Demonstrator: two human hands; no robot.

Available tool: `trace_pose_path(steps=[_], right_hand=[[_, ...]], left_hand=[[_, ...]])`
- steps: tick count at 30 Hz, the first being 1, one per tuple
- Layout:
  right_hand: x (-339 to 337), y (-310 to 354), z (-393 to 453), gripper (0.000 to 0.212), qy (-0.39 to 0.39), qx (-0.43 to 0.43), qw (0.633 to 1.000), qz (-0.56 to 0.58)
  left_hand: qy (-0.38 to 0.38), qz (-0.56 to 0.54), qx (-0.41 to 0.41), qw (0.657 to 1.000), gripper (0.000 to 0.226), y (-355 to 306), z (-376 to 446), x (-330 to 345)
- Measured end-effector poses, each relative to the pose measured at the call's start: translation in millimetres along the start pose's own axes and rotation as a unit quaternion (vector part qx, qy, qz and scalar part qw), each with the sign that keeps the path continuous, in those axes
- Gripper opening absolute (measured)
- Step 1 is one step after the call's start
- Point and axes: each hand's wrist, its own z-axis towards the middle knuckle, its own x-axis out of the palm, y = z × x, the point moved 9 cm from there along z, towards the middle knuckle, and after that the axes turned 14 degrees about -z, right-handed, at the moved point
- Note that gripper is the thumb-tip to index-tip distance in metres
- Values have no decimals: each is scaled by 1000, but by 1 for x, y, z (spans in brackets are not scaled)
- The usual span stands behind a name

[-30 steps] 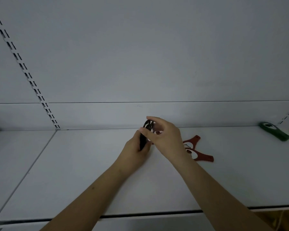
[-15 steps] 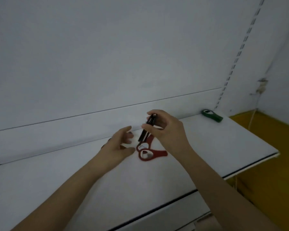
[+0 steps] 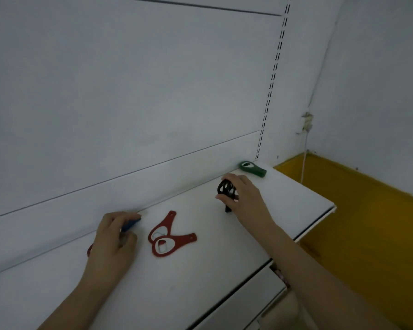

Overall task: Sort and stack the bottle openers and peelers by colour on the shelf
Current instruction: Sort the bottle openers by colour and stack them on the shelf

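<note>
Two red bottle openers (image 3: 167, 239) lie overlapped on the white shelf (image 3: 200, 277), between my hands. My right hand (image 3: 244, 198) is shut on black openers (image 3: 226, 189), held on edge with their lower end touching the shelf. My left hand (image 3: 115, 239) rests near the back wall with its fingers closed on a blue tool (image 3: 130, 225). A bit of another red piece (image 3: 89, 250) peeks out from under that hand. A green opener (image 3: 252, 168) lies at the shelf's far right back corner.
The shelf's right end (image 3: 329, 210) drops off to a yellow floor (image 3: 367, 222). A slotted upright (image 3: 271, 86) runs up the back wall. A lower shelf edge (image 3: 267, 289) shows below the front lip.
My right hand has carried the black openers to the right, down to the shelf. My left hand has let go of them and closed on a blue tool by the back wall.
</note>
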Motion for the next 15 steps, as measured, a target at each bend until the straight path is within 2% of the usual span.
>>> trace_pose_path(steps=[8, 12, 15], right_hand=[[23, 2, 1, 56, 57, -26, 996, -71], [37, -3, 15, 56, 81, -74, 970, -216], [39, -32, 40, 68, 138, -9, 959, -245]], left_hand=[[-8, -25, -15, 1000, 43, 3, 1, -2], [-18, -31, -17, 999, 45, 4, 1, -6], [-24, -29, -13, 999, 45, 4, 2, -9]])
